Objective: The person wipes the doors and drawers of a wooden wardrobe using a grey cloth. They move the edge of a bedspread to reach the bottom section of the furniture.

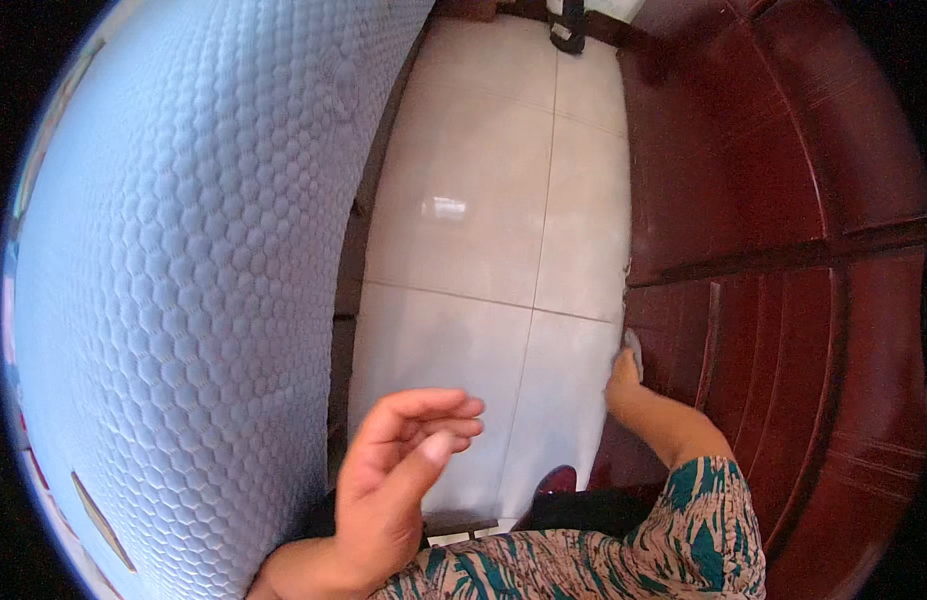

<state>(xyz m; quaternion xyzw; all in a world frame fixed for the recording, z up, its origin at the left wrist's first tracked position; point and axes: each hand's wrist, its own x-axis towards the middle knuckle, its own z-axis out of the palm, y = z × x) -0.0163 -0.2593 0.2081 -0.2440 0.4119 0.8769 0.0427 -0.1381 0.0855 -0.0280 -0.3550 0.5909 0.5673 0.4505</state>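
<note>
My left hand (389, 480) is raised over the tiled floor, beside the quilted pale blue bed cover. Its fingers are loosely bent, the thumb stands off from the palm, and nothing is in it. Low on the right, my right hand (624, 375) reaches down to the dark red wooden panel (674, 330). It holds a small pale grey thing (636, 352) that looks like a folded cloth against the wood. Most of the right fingers are hidden, and the pale thing shows only in part.
A bed with a pale blue honeycomb-quilted cover (214, 260) fills the left side. Between it and the dark red furniture runs a narrow strip of cream floor tiles (464, 250). A black object (567, 30) stands at the far end. A dark red shoe tip (559, 480) shows below me.
</note>
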